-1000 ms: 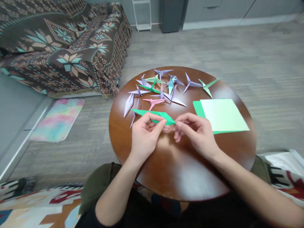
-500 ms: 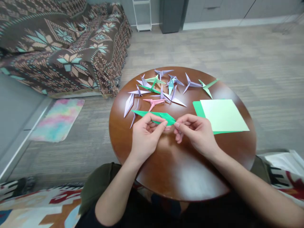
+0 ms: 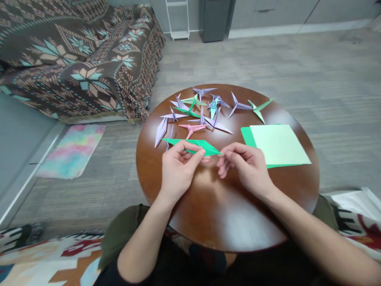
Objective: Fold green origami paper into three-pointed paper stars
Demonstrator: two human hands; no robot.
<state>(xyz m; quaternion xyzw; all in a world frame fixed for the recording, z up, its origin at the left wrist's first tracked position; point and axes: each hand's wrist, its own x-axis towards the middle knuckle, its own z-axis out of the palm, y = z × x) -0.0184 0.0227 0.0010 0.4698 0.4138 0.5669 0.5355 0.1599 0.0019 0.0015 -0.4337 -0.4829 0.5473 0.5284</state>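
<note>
A long, narrow folded piece of green paper (image 3: 208,147) is held just above the round brown table (image 3: 226,214). My left hand (image 3: 178,171) grips its middle between thumb and fingers. My right hand (image 3: 247,169) pinches its right pointed tip. Behind the hands lie several finished folded paper figures (image 3: 205,109) in purple, green, pink and teal. A stack of flat square sheets (image 3: 276,143), pale green over darker green, rests on the table to the right of my right hand.
A sofa under a patterned brown throw (image 3: 77,59) stands at the back left, with a pastel mat (image 3: 71,151) on the floor before it. A white rack (image 3: 177,18) and a dark bin (image 3: 213,20) stand at the far wall. Patterned cushions lie at both lower corners.
Both hands with the green paper have shifted slightly away from me and to the left. The grip is the same.
</note>
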